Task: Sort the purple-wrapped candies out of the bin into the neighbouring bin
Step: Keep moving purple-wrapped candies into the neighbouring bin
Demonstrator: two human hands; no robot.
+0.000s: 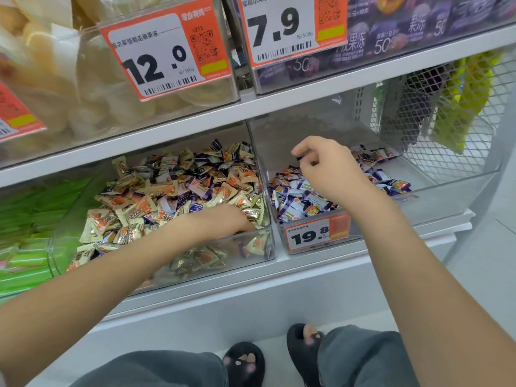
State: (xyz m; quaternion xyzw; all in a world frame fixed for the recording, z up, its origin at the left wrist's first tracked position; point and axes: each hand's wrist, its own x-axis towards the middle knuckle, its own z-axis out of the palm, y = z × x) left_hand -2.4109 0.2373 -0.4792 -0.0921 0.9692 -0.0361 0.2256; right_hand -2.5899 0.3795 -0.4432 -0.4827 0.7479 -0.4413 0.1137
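1. White metal shop shelf [279,106], two tiers in view; lower tier carrying two clear plastic bins side by side, walls touching or nearly so.
2. Larger clear plastic bin on the left [268,247]: heaped with small crimped-end wrapped candies, mostly gold-and-cream, with purple-wrapped candies [196,188] scattered through the heap, thicker toward the back and middle.
3. Neighbouring clear plastic bin on the right [282,236], orange price tag on its front: a shallow layer of purple-and-white wrapped candies [296,203] across the floor, back part bare.
4. Progress, as a judgement: well under way, not near done. A good layer already moved over; dozens of purple wrappers visible in the left heap, likely more buried.
5. Left hand [226,219] sunk into the front right corner of the left bin, fingers down among the wrappers and hidden; grip impossible to tell.
6. Right hand [324,166] raised over the right bin, fingers [300,152] curled in a pinch with something small and dark showing at the tips, probably a purple candy, too small to be certain.
7. Orientation: none shared. Candies lying every way, long axes running crimp to crimp, mostly flat or tilted on the heap.
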